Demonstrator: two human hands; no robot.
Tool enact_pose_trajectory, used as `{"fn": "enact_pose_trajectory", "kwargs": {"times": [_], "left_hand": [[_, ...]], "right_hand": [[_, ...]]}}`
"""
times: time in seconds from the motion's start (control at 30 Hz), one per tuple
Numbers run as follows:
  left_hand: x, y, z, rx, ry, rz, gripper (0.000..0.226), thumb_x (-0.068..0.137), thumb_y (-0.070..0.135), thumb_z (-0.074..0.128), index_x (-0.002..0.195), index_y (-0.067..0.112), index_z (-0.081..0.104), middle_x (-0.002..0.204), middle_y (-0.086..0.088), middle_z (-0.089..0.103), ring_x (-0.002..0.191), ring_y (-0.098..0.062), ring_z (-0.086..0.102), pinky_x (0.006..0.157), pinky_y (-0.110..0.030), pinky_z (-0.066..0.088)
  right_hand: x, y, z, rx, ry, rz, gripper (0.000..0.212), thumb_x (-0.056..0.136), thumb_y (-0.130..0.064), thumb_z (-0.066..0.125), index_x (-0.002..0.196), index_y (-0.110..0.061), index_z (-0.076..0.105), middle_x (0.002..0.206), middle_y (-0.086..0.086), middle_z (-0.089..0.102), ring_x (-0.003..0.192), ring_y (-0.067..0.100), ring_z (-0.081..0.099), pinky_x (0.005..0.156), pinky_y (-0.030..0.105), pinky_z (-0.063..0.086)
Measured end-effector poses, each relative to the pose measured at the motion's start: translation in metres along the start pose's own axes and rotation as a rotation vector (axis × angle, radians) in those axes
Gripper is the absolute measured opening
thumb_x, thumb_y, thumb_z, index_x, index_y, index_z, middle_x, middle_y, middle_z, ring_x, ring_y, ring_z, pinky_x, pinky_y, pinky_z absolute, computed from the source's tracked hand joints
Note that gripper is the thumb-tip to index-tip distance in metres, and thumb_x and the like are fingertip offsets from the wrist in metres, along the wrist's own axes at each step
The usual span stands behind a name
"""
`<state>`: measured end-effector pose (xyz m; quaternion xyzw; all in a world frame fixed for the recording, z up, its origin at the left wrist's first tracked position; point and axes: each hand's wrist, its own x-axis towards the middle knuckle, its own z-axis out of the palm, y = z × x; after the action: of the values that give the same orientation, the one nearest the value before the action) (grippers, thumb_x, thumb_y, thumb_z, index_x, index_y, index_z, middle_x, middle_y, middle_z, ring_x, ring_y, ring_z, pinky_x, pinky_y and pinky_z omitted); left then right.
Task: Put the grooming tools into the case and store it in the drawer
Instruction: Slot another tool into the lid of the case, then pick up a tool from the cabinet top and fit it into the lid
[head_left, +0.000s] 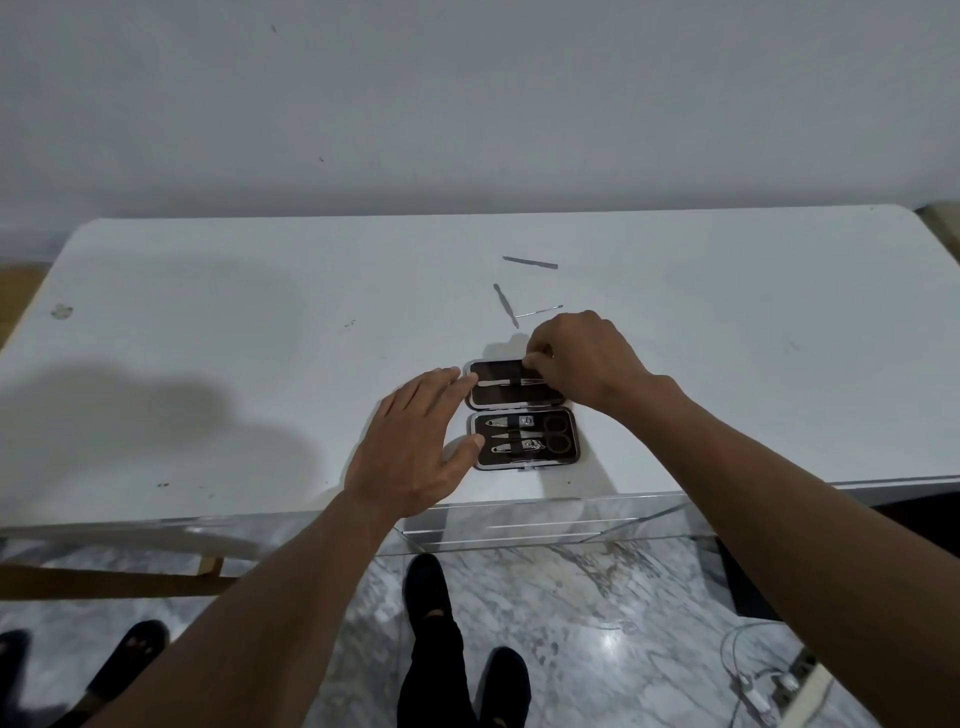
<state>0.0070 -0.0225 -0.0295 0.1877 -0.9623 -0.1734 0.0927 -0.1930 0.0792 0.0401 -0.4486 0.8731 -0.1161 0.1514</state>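
head view | right hand (584, 361) pinches a slim tool, likely tweezers (506, 382), into the far half of the open case (522, 414) near the table (208, 322) front edge | left hand (415, 441), fingers spread, steadies the case | slide it flat under the strap | near half holds clippers and scissors (557, 432) | three tools (530, 262) loose beyond

Both hands rest on the open case (524, 415); three tools lie beyond it.
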Motion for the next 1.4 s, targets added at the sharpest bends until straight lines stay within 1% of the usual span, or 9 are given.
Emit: {"fn": "enact_pose_trajectory", "kwargs": {"times": [0.23,0.47,0.57,0.7,0.8,0.9,1.13,1.27,1.4], "left_hand": [[0.000,0.000,-0.001,0.009,-0.014,-0.002,0.064,0.091,0.050,0.042,0.148,0.023,0.035,0.150,0.003,0.040,0.138,-0.016,0.035,0.111,-0.034,0.031],[0.000,0.002,-0.003,0.012,-0.024,-0.009,0.064,0.090,0.049,0.045,0.148,0.022,0.037,0.150,0.002,0.041,0.139,-0.016,0.035,0.112,-0.032,0.028],[0.001,0.002,-0.005,0.006,-0.038,-0.018,0.065,0.090,0.049,0.046,0.149,0.023,0.035,0.151,0.002,0.039,0.140,-0.015,0.032,0.113,-0.030,0.025],[0.001,0.003,-0.007,-0.008,-0.045,-0.012,0.064,0.091,0.049,0.045,0.148,0.021,0.036,0.151,0.000,0.040,0.140,-0.017,0.033,0.114,-0.031,0.026],[0.002,0.003,-0.007,-0.023,-0.048,-0.013,0.063,0.094,0.050,0.043,0.149,0.021,0.035,0.152,0.000,0.040,0.141,-0.017,0.031,0.115,-0.030,0.023],[0.002,0.004,-0.007,-0.026,-0.060,-0.023,0.062,0.095,0.052,0.043,0.149,0.023,0.033,0.153,0.000,0.038,0.142,-0.016,0.029,0.115,-0.031,0.021],[0.003,0.005,-0.008,-0.029,-0.070,-0.027,0.062,0.094,0.051,0.043,0.149,0.024,0.034,0.153,0.002,0.038,0.143,-0.015,0.028,0.115,-0.032,0.022],[0.003,0.005,-0.009,-0.042,-0.065,-0.032,0.062,0.094,0.052,0.041,0.149,0.025,0.034,0.153,0.003,0.037,0.143,-0.014,0.028,0.115,-0.032,0.021],[0.003,0.006,-0.009,-0.050,-0.058,-0.030,0.062,0.093,0.051,0.043,0.148,0.024,0.035,0.152,0.002,0.039,0.142,-0.015,0.029,0.115,-0.032,0.023]], "right_hand": [[0.034,0.000,-0.006,0.058,0.069,0.142,0.016,0.089,-0.022,0.060,0.093,-0.013,0.073,0.093,0.012,0.073,0.087,0.035,0.066,0.078,0.038,0.056],[0.092,0.005,-0.011,-0.100,0.099,0.094,0.024,0.088,0.000,0.055,0.110,0.001,0.064,0.113,0.019,0.064,0.104,0.036,0.061,0.086,0.036,0.048],[0.113,-0.002,-0.014,-0.148,0.065,0.071,0.008,0.085,0.004,0.052,0.086,0.002,0.060,0.100,0.019,0.061,0.096,0.037,0.059,0.072,0.032,0.039],[0.134,-0.007,-0.016,-0.149,0.023,0.093,0.037,0.083,0.005,0.051,0.058,-0.012,0.029,0.069,0.009,0.039,0.077,0.035,0.044,0.061,0.031,0.032],[0.145,-0.012,-0.027,-0.089,0.012,0.127,0.004,0.081,0.002,0.059,0.085,-0.001,0.059,0.089,0.018,0.059,0.092,0.041,0.059,0.070,0.033,0.049],[0.153,-0.012,-0.031,-0.074,-0.018,0.161,0.026,0.077,0.001,0.068,0.102,-0.003,0.065,0.109,0.019,0.063,0.101,0.039,0.061,0.084,0.041,0.055],[0.155,-0.015,-0.038,-0.068,-0.088,0.172,0.031,0.076,0.007,0.063,0.106,-0.001,0.062,0.111,0.023,0.060,0.105,0.041,0.060,0.080,0.042,0.051],[0.152,-0.016,-0.043,-0.063,-0.113,0.166,0.013,0.077,0.005,0.058,0.077,-0.005,0.051,0.086,0.017,0.056,0.084,0.038,0.054,0.067,0.035,0.046],[0.150,-0.017,-0.041,-0.085,-0.125,0.173,0.036,0.075,0.006,0.048,0.059,-0.015,0.024,0.063,0.004,0.031,0.072,0.028,0.038,0.049,0.021,0.024]]}}
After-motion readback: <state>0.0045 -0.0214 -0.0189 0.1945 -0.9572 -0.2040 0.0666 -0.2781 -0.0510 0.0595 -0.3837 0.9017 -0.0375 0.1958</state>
